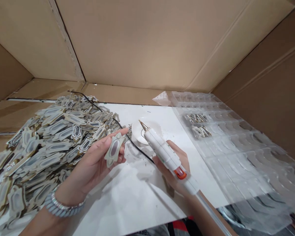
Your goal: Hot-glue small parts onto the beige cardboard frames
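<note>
Between the thumb and fingers of my left hand (98,159) is a small ornate plaque (114,149), pale with a darker oval centre, held tilted above the white work surface. My right hand (173,167) is wrapped round a white glue gun (162,149) with a brass nozzle and a red-orange part on its body. Its tip points up and left, apart from the plaque. A clear glue stick (212,214) sticks out of the gun's rear. Behind the nozzle lies a round white dish (137,132), partly hidden by the gun.
A large heap of similar plaques (51,144) covers the left side. On the right lies a clear plastic tray (226,141) with moulded pockets, two holding small metallic pieces (199,124). A black cord (140,150) crosses the middle. Cardboard walls (147,42) enclose the back and sides.
</note>
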### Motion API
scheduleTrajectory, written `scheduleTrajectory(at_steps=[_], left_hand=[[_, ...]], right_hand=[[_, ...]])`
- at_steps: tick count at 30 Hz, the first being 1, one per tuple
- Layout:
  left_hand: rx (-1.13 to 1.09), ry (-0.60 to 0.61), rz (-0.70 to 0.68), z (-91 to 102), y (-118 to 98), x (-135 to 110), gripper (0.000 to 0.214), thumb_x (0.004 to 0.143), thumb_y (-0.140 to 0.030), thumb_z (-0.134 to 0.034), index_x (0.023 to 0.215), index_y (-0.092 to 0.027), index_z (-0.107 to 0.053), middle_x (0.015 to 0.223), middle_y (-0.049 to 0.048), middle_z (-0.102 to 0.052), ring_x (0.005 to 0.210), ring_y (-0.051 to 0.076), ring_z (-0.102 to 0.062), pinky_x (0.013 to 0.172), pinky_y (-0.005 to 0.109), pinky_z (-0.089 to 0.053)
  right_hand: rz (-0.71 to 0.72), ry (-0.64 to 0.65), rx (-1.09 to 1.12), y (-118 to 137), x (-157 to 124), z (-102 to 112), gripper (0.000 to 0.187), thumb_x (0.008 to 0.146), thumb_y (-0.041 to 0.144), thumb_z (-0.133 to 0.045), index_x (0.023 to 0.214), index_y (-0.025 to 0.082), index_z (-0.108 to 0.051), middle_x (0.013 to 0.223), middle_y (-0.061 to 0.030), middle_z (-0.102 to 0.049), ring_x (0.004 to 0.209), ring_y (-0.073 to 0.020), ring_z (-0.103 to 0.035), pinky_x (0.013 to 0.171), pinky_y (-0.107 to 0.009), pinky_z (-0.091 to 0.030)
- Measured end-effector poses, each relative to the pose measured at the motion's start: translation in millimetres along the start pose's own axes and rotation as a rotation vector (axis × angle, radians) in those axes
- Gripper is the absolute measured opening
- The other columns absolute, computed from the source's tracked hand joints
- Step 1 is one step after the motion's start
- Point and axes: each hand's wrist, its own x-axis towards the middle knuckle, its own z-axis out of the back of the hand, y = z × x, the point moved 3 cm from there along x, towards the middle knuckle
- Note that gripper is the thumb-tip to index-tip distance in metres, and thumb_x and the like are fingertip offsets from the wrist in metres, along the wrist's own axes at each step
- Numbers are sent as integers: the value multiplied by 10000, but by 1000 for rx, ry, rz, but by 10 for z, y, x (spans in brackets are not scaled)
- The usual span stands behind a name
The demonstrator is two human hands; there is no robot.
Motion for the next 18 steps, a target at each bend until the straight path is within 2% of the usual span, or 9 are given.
scheduleTrajectory(at_steps=[5,8,13,18], left_hand=[[-15,94,-37,-74,-14,-86,413,716,-450,-814,1067,-242,-752,647,-2,-647,576,82,-599,575,164,-557],[-29,148,-46,-103,-15,-114,381,743,-455,-791,1066,-256,-752,667,5,-655,575,81,-599,578,169,-556],[-38,186,-23,-123,-1,-147,355,736,-466,-792,1036,-280,-755,706,5,-674,573,77,-601,610,188,-571],[-73,247,16,-133,20,-187,361,727,-448,-804,1040,-277,-748,740,3,-695,550,65,-603,637,192,-570]], right_hand=[[-67,-4,14,61,26,39,130,780,174,-619,677,212,-550,692,10,-550,518,-117,-508,443,-247,-384],[-94,-49,10,52,13,35,114,794,214,-640,702,223,-573,726,-7,-593,551,-139,-545,451,-260,-410],[-43,-112,-22,-12,-23,-9,179,818,232,-642,671,234,-540,731,-10,-618,559,-148,-567,493,-276,-452],[39,-96,-21,-113,-58,-19,257,834,199,-623,625,229,-476,697,13,-559,512,-121,-504,472,-272,-392]])
